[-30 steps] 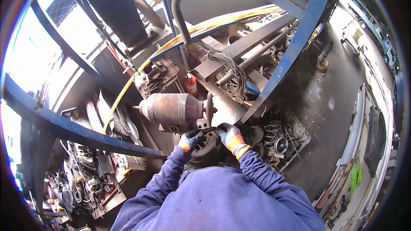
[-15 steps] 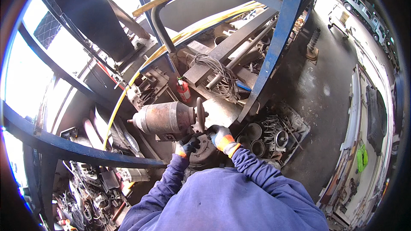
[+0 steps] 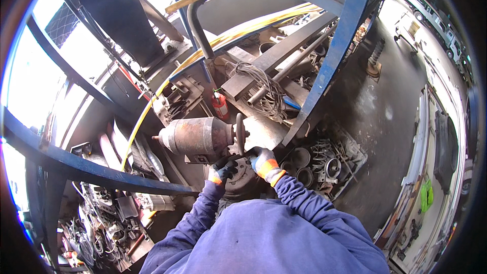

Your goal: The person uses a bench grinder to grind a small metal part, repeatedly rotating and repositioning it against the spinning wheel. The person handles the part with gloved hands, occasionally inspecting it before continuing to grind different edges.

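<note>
A rusty bench grinder (image 3: pixel 195 136) stands in front of me, its upright wheel (image 3: pixel 240 134) at the right end of the motor. My left hand (image 3: pixel 222 170), in a dark glove with an orange and white cuff, is closed just below the motor's right end. Close to the wheel's lower right side, my right hand (image 3: pixel 262 162) is closed too, wearing a matching glove. Between the fingers of both hands runs a thin dark piece (image 3: pixel 236 157), near the bottom of the wheel. Its kind and its ends are hidden by the gloves. Beneath lies the grinder's round base (image 3: pixel 241 181).
A blue steel post (image 3: pixel 332 63) rises at right, and a curved blue rail (image 3: pixel 101 171) crosses at left. Behind the grinder are a red bottle (image 3: pixel 219 105), coiled cable (image 3: pixel 261 89) and a steel beam (image 3: pixel 279 56). A tray of metal parts (image 3: pixel 324 165) sits right; scrap (image 3: pixel 109 218) lies left.
The view has tilted slightly, so the surroundings sit a little differently in the picture. Both hands stay closed by the grinder wheel, with hardly any movement.
</note>
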Demonstrator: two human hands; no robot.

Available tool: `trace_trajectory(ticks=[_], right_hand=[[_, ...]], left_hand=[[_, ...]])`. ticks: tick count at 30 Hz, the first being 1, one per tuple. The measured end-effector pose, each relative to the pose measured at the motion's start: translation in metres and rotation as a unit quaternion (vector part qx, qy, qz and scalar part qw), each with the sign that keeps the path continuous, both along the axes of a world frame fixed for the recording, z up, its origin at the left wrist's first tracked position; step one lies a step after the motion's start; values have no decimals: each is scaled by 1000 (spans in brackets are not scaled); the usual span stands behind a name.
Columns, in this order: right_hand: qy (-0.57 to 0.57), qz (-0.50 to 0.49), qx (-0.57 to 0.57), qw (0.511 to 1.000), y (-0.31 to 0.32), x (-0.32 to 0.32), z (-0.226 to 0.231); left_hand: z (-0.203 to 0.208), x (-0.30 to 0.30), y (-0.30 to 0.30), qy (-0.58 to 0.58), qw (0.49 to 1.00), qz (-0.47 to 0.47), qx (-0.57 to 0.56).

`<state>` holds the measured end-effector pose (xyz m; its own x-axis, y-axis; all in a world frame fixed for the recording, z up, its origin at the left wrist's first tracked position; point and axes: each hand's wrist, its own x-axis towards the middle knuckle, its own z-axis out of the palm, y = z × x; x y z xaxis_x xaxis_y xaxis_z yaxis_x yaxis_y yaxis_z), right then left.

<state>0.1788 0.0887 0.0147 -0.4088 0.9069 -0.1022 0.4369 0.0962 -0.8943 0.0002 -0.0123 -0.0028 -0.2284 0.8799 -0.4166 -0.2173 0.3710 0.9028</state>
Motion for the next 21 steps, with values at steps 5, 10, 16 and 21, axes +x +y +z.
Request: trace_trajectory(ticks=[5,10,16,21], right_hand=[[-1,0,2,1000,2,1,-3],[-44,4,8,999,3,-2,-2],[-12,41,-32,999,14,0,-24],[-26,43,-39,998,11,1,-16]], left_hand=[[8,6,1,42,999,-10,5],[21,9,4,-7,1000,-9,-26],[25,7,12,-13,997,-10,-80],[25,6,13,-24,998,-21,-62]])
